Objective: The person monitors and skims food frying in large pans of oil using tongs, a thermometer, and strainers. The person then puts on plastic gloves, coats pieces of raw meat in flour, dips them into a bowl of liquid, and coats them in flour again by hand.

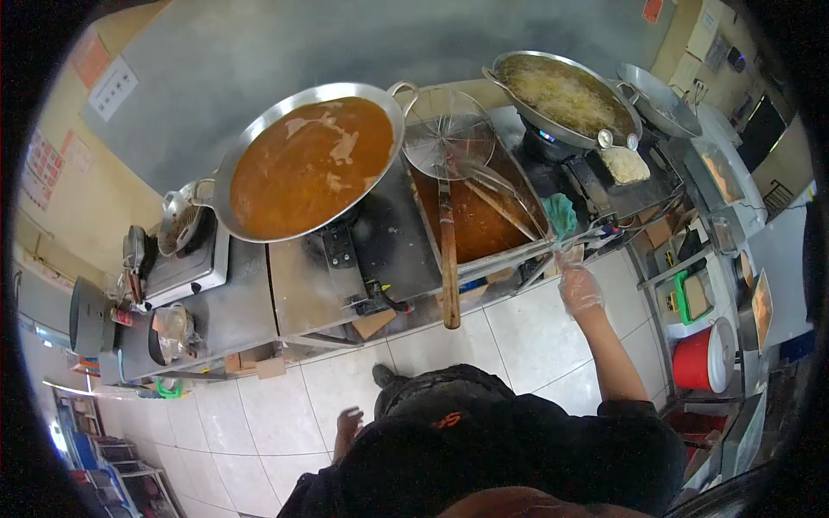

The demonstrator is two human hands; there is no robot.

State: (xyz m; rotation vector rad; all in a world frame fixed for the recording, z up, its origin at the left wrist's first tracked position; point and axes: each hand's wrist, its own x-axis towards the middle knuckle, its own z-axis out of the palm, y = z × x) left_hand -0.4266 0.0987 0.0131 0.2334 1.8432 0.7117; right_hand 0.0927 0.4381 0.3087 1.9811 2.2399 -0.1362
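Observation:
My right hand, in a clear plastic glove, reaches forward to the counter's front edge. Its fingers look stretched out toward the near right corner of a metal tray; I cannot tell if they touch it. A teal cloth lies just beyond. Reddish-brown liquid fills the tray, with a wire skimmer across it, its wooden handle jutting over the front edge. Metal tongs rest beside the skimmer. Bare and low by my body, my left hand hangs with fingers slightly apart, holding nothing.
A big wok of orange-brown liquid stands left of the tray. At the back right, another wok holds bubbling oil. A pale block and ladles sit before it. A red bucket is at right; a gas stove at left.

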